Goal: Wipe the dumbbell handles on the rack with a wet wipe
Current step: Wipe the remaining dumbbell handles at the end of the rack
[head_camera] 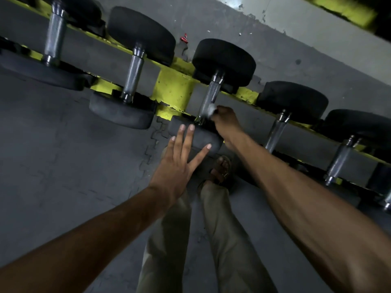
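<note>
Left hand point(175, 166) spread flat on the dumbbell's near head point(196, 137); right hand point(227, 123) pinches the wipe point(212, 108) against its knurled handle point(208, 96) on the rack point(173, 89). Wipe looks limp and light; likely best wrapped round the stiff, grippy steel

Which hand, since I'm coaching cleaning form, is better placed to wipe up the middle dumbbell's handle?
Right. The right hand holds the wipe against the handle; the left hand lies open on the near weight, holding no wipe.
</note>
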{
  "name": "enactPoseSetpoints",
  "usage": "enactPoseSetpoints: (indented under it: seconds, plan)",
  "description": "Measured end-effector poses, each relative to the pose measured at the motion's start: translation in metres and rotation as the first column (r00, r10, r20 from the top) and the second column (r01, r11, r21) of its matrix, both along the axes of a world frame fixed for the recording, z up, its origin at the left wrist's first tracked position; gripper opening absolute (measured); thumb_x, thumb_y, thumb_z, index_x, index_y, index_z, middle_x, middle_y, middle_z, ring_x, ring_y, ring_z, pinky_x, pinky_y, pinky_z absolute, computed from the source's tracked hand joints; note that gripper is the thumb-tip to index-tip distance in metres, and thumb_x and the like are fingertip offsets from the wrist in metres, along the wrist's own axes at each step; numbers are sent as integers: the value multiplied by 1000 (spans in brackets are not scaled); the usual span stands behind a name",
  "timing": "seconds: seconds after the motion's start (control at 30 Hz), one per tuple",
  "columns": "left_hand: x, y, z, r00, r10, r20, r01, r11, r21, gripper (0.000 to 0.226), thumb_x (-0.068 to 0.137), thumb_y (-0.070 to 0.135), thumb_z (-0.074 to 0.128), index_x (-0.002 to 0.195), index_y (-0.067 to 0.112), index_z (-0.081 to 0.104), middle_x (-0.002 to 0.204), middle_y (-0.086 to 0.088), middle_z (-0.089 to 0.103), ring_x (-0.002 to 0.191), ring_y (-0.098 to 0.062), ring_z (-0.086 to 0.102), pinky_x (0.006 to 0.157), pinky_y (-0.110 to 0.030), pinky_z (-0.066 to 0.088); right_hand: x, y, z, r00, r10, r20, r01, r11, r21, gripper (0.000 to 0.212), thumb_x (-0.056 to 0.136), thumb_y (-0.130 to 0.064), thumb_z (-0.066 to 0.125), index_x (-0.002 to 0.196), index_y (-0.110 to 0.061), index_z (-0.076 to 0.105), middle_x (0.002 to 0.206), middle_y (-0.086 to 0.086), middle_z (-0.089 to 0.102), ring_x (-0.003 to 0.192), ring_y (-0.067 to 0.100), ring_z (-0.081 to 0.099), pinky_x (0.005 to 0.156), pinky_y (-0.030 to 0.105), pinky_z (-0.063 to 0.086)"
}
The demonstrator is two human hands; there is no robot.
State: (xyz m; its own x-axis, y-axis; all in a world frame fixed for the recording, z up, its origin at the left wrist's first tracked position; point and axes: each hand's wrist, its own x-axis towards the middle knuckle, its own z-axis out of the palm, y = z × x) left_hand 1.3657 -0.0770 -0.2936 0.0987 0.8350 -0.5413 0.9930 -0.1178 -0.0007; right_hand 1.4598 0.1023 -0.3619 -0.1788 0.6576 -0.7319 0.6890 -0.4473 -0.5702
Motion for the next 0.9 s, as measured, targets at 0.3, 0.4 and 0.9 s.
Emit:
enactPoseSetpoints:
  seconds: [0.3, 0.4, 0.9]
  plan:
    - [0, -2, -1, 1000, -3, -4, 3, 1000, 12, 95, 105, 36, 41, 158, 17, -34, 155, -45, -32, 149, -63, -18, 127, -60, 14, -30, 54, -14, 479, -795, -372, 491, 594, -637, 36, 106, -24, 33, 96, -11, 64, 84, 8, 75, 86, 25, 70, 90, 49, 49]
    - [0, 0, 2, 1000, -15, -9, 14, 1000, -4, 93, 105, 35, 39, 157, 17, -36, 154, -45, -34, 149, -63, -20, 128, -60, 12, -36, 39, -15, 484, -775, -407, 575, 632, -520, 33, 105, -29, 39, 102, -8, 64, 93, 11, 69, 83, 23, 67, 74, 35, 55]
    - [-3, 5, 10, 999, -50, 0, 50, 997, -56, 91, 104, 38, 32, 155, 14, -39, 150, -46, -40, 147, -64, -23, 128, -60, 9, -40, 21, -20, 628, -743, -232, 773, 629, 77, 14, 94, -21, 68, 96, -8, 74, 93, 15, 74, 82, 23, 67, 76, 38, 54]
